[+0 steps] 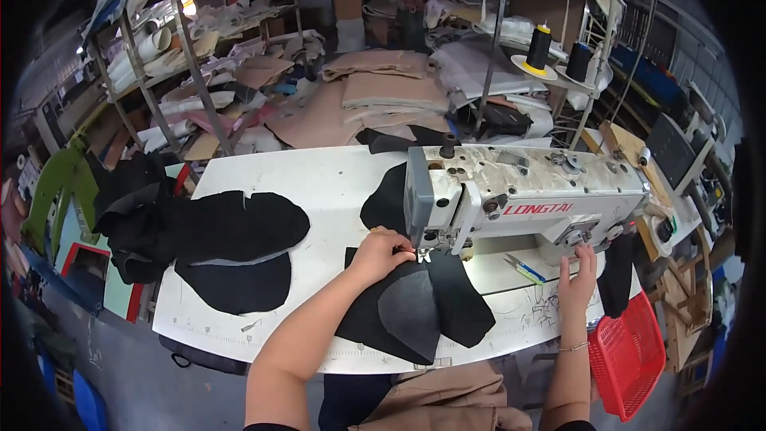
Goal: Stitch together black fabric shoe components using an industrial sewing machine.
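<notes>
A white sewing machine [535, 191] stands on a white table, its needle area above black fabric. My left hand [383, 255] is beside the presser foot [424, 255], its fingers closed on the edge of a black fabric piece [375, 311]. A dark grey rounded patch [408, 309] shows on that fabric, and another black panel [459, 303] lies to its right under the machine head. My right hand [578, 279] is raised in front of the machine's right end, close to the round dial [574, 235]. Its fingers are stretched out and it holds nothing.
Thread snips [527, 270] lie on the bed. Stacked black cut pieces [231, 231] cover the table's left part. A red plastic basket [630, 355] sits at the right edge. Thread cones [538, 49] stand behind the machine, and shelves with fabric [199, 72] fill the back.
</notes>
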Available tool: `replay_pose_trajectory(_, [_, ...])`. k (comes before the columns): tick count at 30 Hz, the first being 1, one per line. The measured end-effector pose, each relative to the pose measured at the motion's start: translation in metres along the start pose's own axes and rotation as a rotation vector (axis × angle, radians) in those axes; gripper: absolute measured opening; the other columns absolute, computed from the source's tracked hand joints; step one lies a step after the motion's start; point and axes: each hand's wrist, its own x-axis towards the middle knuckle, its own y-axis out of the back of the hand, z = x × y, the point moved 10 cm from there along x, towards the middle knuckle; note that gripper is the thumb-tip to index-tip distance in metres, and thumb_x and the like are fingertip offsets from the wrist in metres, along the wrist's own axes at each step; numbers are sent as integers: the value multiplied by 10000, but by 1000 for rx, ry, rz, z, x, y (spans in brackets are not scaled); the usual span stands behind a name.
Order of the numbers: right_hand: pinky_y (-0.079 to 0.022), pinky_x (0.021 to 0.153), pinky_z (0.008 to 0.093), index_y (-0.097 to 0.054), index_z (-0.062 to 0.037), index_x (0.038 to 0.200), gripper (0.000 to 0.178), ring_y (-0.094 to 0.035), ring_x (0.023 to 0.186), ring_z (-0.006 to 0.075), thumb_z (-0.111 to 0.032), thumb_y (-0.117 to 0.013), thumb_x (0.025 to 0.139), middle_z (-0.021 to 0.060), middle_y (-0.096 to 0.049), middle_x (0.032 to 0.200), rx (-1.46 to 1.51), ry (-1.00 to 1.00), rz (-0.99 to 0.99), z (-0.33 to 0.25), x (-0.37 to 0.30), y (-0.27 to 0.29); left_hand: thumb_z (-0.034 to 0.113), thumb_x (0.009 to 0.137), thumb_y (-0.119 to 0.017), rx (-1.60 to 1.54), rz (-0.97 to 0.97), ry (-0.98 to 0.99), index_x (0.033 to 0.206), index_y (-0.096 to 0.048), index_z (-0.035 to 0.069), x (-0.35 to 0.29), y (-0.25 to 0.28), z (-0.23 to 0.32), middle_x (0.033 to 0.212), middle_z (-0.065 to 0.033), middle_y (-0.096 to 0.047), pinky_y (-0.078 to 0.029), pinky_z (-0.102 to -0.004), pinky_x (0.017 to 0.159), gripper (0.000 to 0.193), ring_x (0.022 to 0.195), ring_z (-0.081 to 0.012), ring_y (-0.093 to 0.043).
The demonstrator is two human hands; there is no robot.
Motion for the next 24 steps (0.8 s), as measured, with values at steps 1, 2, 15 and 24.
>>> replay_pose_trajectory(1, [-428,918,410,-574,20,1040,260,-529,1100,364,-78,-643,809,188,-583,1112,-62,-3,-8,2,-3,-1,184,691,-759,-27,44,-28,730,-659,41,0,2,1,696,-71,-621,-442,-340,698,178,730,-244,-548])
replay_pose_trajectory(2, [-428,918,410,-574,20,1040,260,-529,1100,364,-78,-643,809,188,-583,1112,-60,-2,-9,7,-6,-2,202,694,-768,-54,89,-55,683,-631,23,0,6,1,646,-88,-584,-435,-356,679,226,700,-261,-540])
replay_pose_trajectory(15, [-409,960,426,-566,8,1140,406,-485,1167,374,-76,-667,756,215,-521,1250,-124,-62,-188,-14,-15,-5,175,686,-764,-53,45,-87,725,-652,24,-6,3,5,720,-88,-637,-447,-357,730,192,747,-275,-587])
replay_pose_trajectory(24, [-372,998,483,-576,-167,1168,608,-435,1233,319,-33,-738,598,132,-451,1323,330,682,-365,-189,-61,-1,420,791,-680,105,86,474,1204,-458,-18,-85,57,46,851,-150,-608,-494,-400,698,642,794,-316,-609])
